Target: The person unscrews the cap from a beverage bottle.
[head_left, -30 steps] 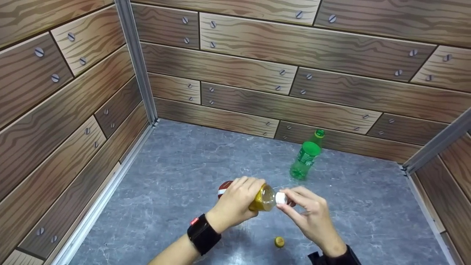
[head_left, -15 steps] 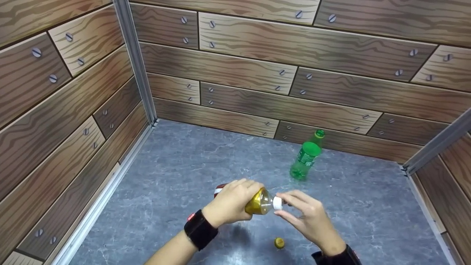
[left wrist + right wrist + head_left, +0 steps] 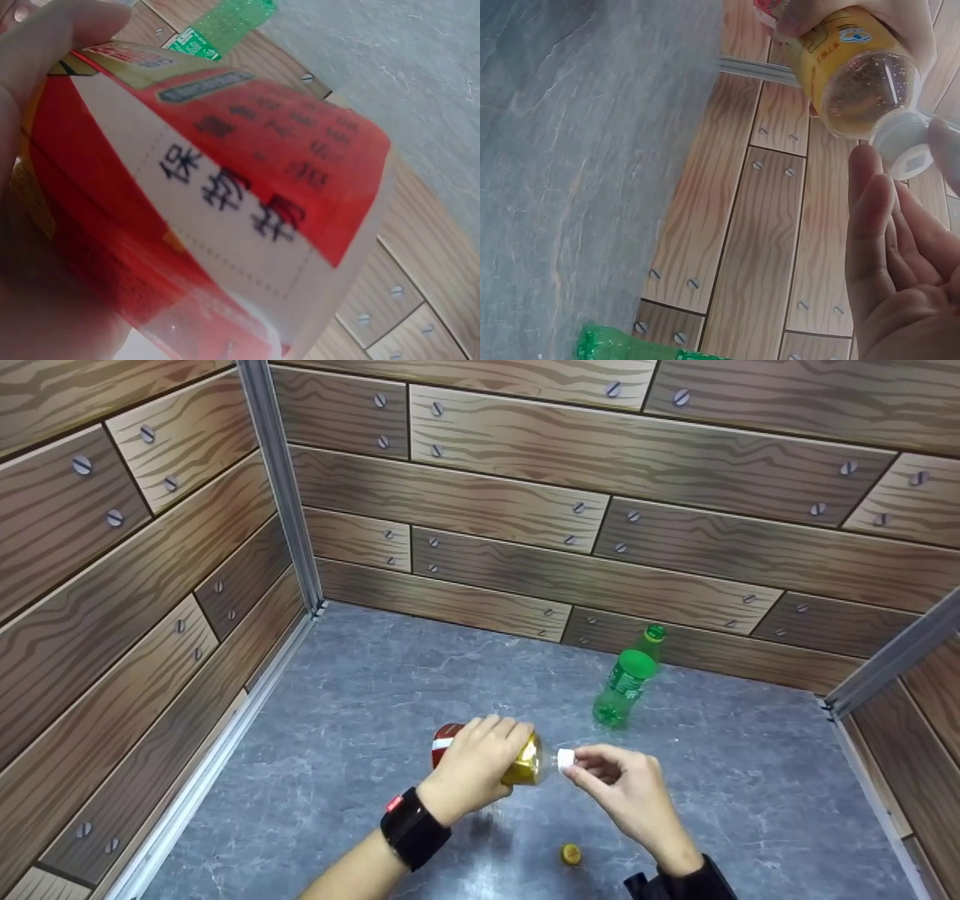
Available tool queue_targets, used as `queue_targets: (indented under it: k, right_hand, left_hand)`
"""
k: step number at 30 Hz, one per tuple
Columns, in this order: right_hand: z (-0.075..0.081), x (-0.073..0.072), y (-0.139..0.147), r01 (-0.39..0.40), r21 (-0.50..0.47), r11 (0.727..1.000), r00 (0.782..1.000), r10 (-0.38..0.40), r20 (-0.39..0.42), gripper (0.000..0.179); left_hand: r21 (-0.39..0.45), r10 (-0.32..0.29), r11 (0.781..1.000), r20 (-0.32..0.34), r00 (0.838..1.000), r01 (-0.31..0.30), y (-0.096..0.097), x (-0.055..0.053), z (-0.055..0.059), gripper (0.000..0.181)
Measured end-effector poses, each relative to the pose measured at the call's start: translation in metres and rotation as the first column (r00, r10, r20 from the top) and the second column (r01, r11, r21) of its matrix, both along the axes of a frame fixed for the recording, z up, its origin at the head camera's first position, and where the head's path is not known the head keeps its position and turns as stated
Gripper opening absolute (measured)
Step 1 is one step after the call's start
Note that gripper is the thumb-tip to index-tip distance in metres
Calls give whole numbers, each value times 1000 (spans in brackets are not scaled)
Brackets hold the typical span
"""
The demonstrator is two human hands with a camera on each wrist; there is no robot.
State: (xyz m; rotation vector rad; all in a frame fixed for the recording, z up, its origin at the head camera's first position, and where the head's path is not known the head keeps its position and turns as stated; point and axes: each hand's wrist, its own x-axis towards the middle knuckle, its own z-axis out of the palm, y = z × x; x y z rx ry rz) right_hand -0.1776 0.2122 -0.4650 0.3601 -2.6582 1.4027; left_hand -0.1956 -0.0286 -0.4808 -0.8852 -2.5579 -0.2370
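- Wood-plank-patterned walls (image 3: 487, 510) enclose a grey, marbled tabletop (image 3: 315, 780).
- Right hand (image 3: 634, 799): thumb and forefinger pinch a round white plastic cap (image 3: 565, 759); their tips have just drawn closer together at its outer end, which suggests an adjusted grip.
- That cap sits at the three o'clock end of a clear plastic bottle with a red and yellow label (image 3: 528, 763), held above the tabletop. Tilted moments ago, the bottle now lies more level; its cap seems still on the neck, so I judge it closed.
- Left hand (image 3: 480, 769): fingers clamped round the bottle's middle.
- From the white cap, a round yellow cap (image 3: 571, 853) lies at six o'clock; a green plastic bottle (image 3: 624, 682) stands untouched at one o'clock.
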Motion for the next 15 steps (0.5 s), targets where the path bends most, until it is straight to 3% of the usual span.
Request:
queue_targets:
  k: [5,9,12,15]
  right_hand:
    - [1,0,-3,-27,-27,999,999,26,-38,20]
    - [0,0,-3,-85,-25,996,986,80,-149,20]
    - [-3,-2,-1,-134,3,991,952,130,-277,23]
    - [-7,-4,2,-188,47,981,891,190,-412,29]
  left_hand:
    - [-5,5,1000,0,1000,-5,0,1,4,78]
    - [-2,4,1000,-5,1000,-4,0,1,5,78]
    - [8,-6,1000,-8,1000,6,-1,1,6,79]
    - [26,-23,999,-6,1000,24,-1,0,6,79]
